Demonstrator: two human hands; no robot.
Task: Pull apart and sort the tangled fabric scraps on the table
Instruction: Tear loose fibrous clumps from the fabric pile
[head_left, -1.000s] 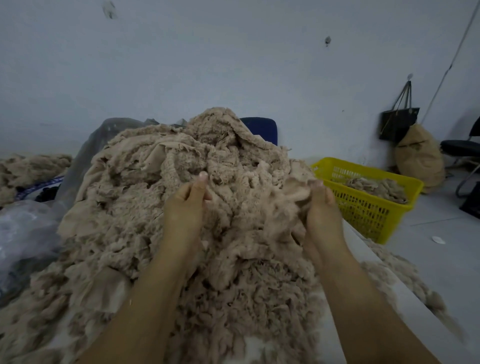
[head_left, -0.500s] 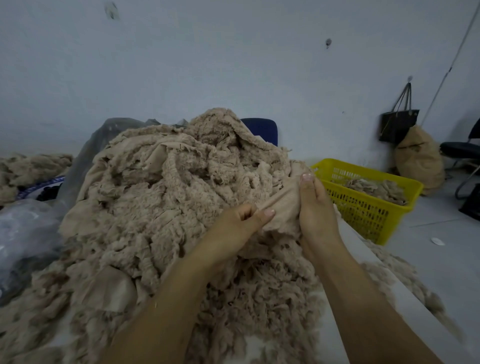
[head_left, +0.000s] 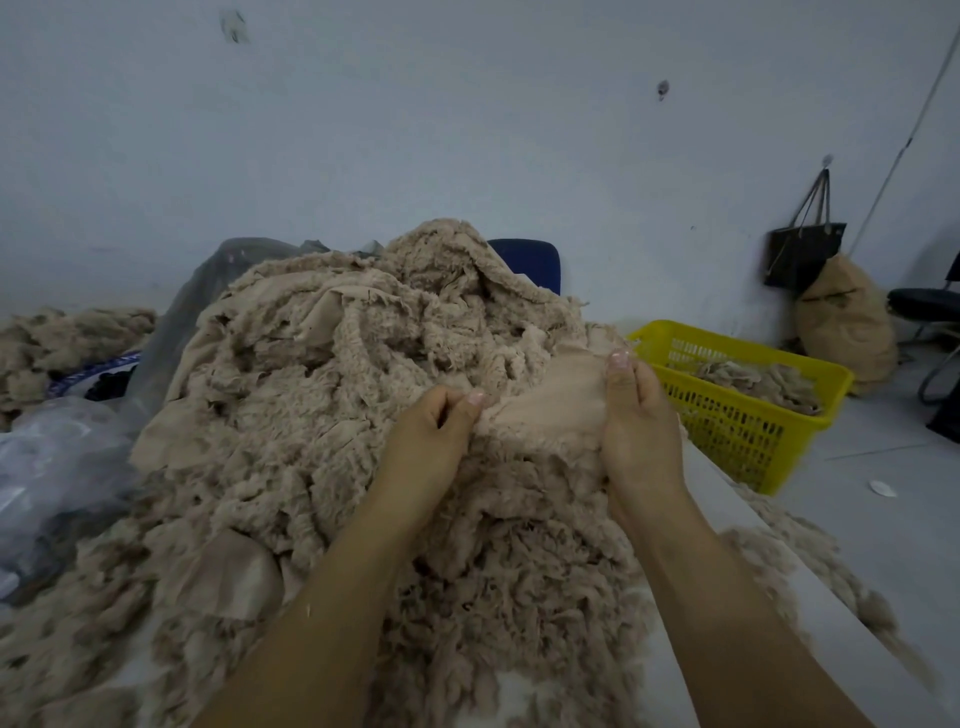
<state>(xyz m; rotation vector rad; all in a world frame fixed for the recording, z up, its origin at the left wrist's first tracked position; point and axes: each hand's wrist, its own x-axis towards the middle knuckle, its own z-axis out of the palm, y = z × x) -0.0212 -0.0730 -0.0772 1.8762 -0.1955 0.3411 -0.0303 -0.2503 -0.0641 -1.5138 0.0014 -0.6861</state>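
Beige fabric scraps (head_left: 322, 395) lie in one big tangled heap that covers most of the desk (head_left: 730, 512), fleecy strips mixed with flat pieces, rising highest toward the wall. Two bare hands work at its right side, and one smooth piece (head_left: 550, 410) is stretched between them, its lower edge still sunk in the heap. The left grip (head_left: 436, 431) is closed, fingers curled in and the thumb pinching the piece's left edge. The right grip (head_left: 636, 421) is also closed on it, thumb pointing up along the right edge and the fingers hidden behind the cloth. Off the desk to the right stands one yellow basket (head_left: 748, 348) with a low layer of sorted scraps (head_left: 753, 376) inside. Also counted: one smaller heap (head_left: 67, 338) at far left, one clear plastic bag (head_left: 57, 457) beside the big heap, one blue chair back (head_left: 530, 262) behind it, one black bag (head_left: 802, 254) hanging on the wall, one tan sack (head_left: 844, 317) below that, and one black chair (head_left: 924, 304) at the right edge. Half a second ago the two hands were nearly touching on the piece; now they are apart and the cloth is spread wider. A second ago the left hand lay open higher on the heap, holding nothing.
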